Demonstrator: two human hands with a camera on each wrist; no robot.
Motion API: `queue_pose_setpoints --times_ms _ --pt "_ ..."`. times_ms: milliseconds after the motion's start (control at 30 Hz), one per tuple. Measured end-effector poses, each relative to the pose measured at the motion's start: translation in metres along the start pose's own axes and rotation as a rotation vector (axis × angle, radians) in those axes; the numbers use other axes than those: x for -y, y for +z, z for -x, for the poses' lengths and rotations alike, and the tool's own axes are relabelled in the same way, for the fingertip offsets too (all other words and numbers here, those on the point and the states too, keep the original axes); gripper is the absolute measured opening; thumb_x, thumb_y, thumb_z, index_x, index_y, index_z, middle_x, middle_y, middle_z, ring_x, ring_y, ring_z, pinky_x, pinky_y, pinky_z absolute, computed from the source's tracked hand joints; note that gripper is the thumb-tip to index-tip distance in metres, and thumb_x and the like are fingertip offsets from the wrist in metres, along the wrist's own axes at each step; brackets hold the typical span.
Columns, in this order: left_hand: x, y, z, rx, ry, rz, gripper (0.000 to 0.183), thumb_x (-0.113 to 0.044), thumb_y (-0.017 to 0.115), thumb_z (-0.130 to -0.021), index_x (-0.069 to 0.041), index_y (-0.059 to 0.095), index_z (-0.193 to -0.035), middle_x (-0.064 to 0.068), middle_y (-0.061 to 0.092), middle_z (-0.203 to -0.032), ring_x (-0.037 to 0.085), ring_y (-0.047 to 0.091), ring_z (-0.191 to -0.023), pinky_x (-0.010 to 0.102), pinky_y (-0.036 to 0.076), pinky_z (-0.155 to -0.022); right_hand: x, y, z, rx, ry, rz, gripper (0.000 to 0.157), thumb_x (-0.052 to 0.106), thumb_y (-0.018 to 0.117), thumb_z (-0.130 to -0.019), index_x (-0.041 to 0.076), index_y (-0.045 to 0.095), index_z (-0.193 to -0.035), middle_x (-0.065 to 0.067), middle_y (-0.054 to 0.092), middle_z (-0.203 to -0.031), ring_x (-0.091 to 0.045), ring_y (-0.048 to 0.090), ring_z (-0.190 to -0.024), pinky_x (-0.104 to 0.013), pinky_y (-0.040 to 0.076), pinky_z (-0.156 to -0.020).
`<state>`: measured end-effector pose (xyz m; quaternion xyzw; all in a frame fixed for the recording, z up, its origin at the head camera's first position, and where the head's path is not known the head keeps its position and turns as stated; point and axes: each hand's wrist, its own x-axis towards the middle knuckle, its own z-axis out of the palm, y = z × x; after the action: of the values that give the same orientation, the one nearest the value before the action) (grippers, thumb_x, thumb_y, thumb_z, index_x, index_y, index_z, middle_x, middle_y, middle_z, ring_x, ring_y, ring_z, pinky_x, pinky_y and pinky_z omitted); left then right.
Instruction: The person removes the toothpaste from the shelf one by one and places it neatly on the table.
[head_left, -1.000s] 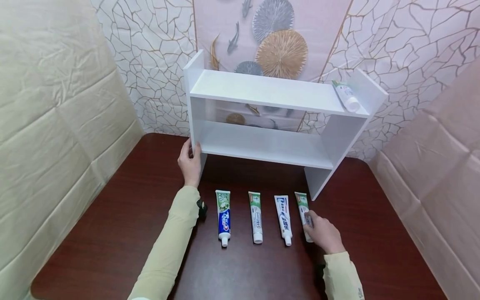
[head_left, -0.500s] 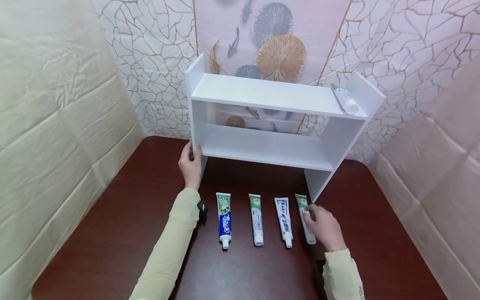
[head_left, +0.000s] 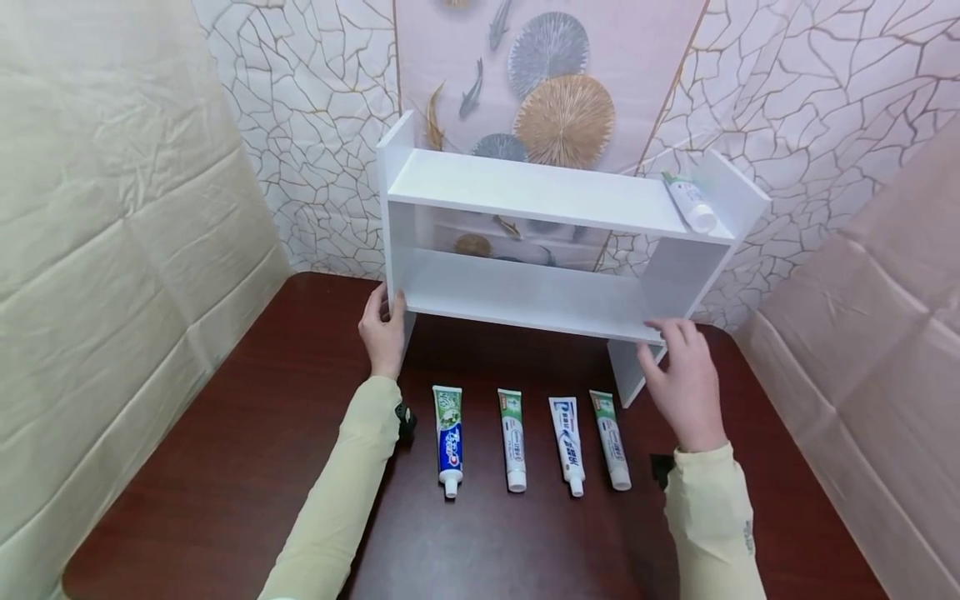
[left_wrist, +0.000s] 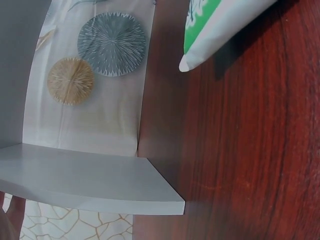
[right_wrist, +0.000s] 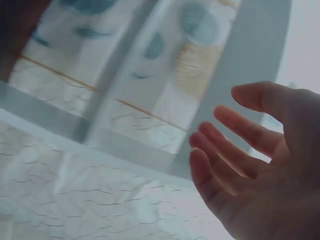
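Note:
A white two-tier shelf (head_left: 517,183) stands at the back of the table. My left hand (head_left: 384,340) grips its left side panel low down, thumb at the front edge. My right hand (head_left: 686,385) is raised by the shelf's lower right corner, fingers spread and holding nothing; the right wrist view shows its bare palm. Below the shelf lie a green-and-blue toothpaste tube (head_left: 448,437), a green-and-white tube (head_left: 513,442), a white-and-blue tube (head_left: 567,446) and another green-and-white tube (head_left: 611,442), nearest my right hand. One more toothpaste tube (head_left: 690,204) rests at the top board's right end.
The dark red wooden table (head_left: 247,467) has rounded corners. Quilted cream panels (head_left: 127,250) flank it on the left and right. Behind the shelf hangs a patterned cloth (head_left: 315,125). In the left wrist view, the shelf's side panel (left_wrist: 90,180) meets the table near a tube's end (left_wrist: 215,35).
My right hand has let go of the rightmost toothpaste tube and moved up to the shelf's right side. That tube stays on the table. The left hand keeps its grip on the shelf.

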<state>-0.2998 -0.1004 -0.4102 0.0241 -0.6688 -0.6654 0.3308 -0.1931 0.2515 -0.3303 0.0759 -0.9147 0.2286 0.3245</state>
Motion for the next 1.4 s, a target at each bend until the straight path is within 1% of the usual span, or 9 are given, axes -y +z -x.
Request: queue_pose_setpoints --times_ms 167,300,400,633,867,1100,1200,1300,1400 --pt "0.000 0.000 0.001 -0.004 0.002 -0.001 0.033 -0.016 0.059 -0.097 -0.003 0.063 -0.127 0.023 0.064 -0.123 0.040 0.062 -0.108 0.035 0.047 -0.085 0.012 -0.012 -0.024 -0.159 -0.061 -0.048 0.033 0.001 0.061 -0.089 -0.005 0.059 -0.121 -0.028 0.054 -0.121 -0.045 0.048 -0.112 -0.056 0.039 -0.091" --pt "0.000 0.000 0.000 -0.003 0.004 0.001 0.033 -0.016 0.060 -0.096 -0.003 0.063 -0.126 0.023 0.064 -0.122 0.039 0.063 -0.107 0.039 0.049 -0.086 0.022 -0.021 -0.041 -0.251 -0.078 -0.085 0.038 0.001 0.061 -0.087 -0.007 0.056 -0.123 -0.029 0.051 -0.123 -0.045 0.045 -0.114 -0.054 0.036 -0.095" --pt "0.002 0.000 0.000 0.001 -0.003 0.006 0.033 -0.017 0.060 -0.096 -0.004 0.063 -0.126 0.022 0.064 -0.123 0.039 0.062 -0.109 0.039 0.049 -0.087 0.027 -0.028 -0.053 -0.292 -0.072 -0.098 0.040 0.003 0.062 -0.086 -0.007 0.055 -0.124 -0.028 0.049 -0.125 -0.043 0.043 -0.116 -0.053 0.034 -0.097" --pt "0.002 0.000 -0.001 0.005 -0.013 0.004 0.033 -0.019 0.060 -0.097 -0.004 0.063 -0.126 0.020 0.064 -0.123 0.036 0.063 -0.108 0.025 0.047 -0.081 0.029 -0.042 -0.091 -0.316 -0.031 -0.093 0.047 0.019 0.061 -0.092 0.000 0.046 -0.133 -0.025 0.045 -0.130 -0.036 0.039 -0.124 -0.043 0.030 -0.109" --pt "0.004 0.001 0.000 0.000 -0.009 -0.014 0.033 -0.019 0.059 -0.097 -0.004 0.063 -0.126 0.020 0.064 -0.122 0.034 0.063 -0.107 0.026 0.048 -0.082 0.028 -0.049 -0.127 -0.221 0.071 0.002 0.049 0.029 0.054 -0.097 0.004 0.047 -0.138 -0.021 0.047 -0.136 -0.034 0.040 -0.129 -0.045 0.031 -0.110" --pt "0.035 0.006 -0.012 -0.013 -0.001 0.009 0.034 -0.025 0.060 -0.097 -0.009 0.064 -0.127 0.018 0.064 -0.124 0.035 0.062 -0.108 0.037 0.048 -0.085 0.030 -0.054 -0.152 -0.019 0.138 0.123 0.055 0.034 0.043 -0.100 0.003 0.041 -0.145 -0.023 0.043 -0.147 -0.040 0.038 -0.136 -0.056 0.029 -0.110" --pt "0.039 0.007 -0.013 -0.020 0.012 0.009 0.034 -0.029 0.061 -0.096 -0.012 0.065 -0.126 0.015 0.065 -0.123 0.033 0.063 -0.107 0.038 0.048 -0.085 0.028 -0.054 -0.161 0.076 0.151 0.161 0.057 0.033 0.039 -0.101 0.000 0.037 -0.147 -0.027 0.042 -0.145 -0.044 0.039 -0.134 -0.059 0.029 -0.109" --pt "0.040 0.007 -0.013 -0.023 0.013 -0.003 0.034 -0.031 0.061 -0.096 -0.015 0.065 -0.125 0.011 0.066 -0.121 0.028 0.064 -0.105 0.034 0.049 -0.084 0.024 -0.051 -0.162 0.138 0.143 0.214 0.053 0.030 0.036 -0.101 -0.005 0.044 -0.140 -0.032 0.049 -0.135 -0.047 0.044 -0.123 -0.061 0.033 -0.103" --pt "0.040 0.006 -0.011 -0.023 0.016 -0.017 0.033 -0.032 0.060 -0.096 -0.015 0.065 -0.124 0.010 0.066 -0.120 0.026 0.065 -0.103 0.031 0.049 -0.083 0.021 -0.046 -0.157 0.131 0.118 0.239 0.044 0.025 0.034 -0.102 -0.011 0.057 -0.112 -0.032 0.055 -0.114 -0.045 0.047 -0.106 -0.060 0.036 -0.095"
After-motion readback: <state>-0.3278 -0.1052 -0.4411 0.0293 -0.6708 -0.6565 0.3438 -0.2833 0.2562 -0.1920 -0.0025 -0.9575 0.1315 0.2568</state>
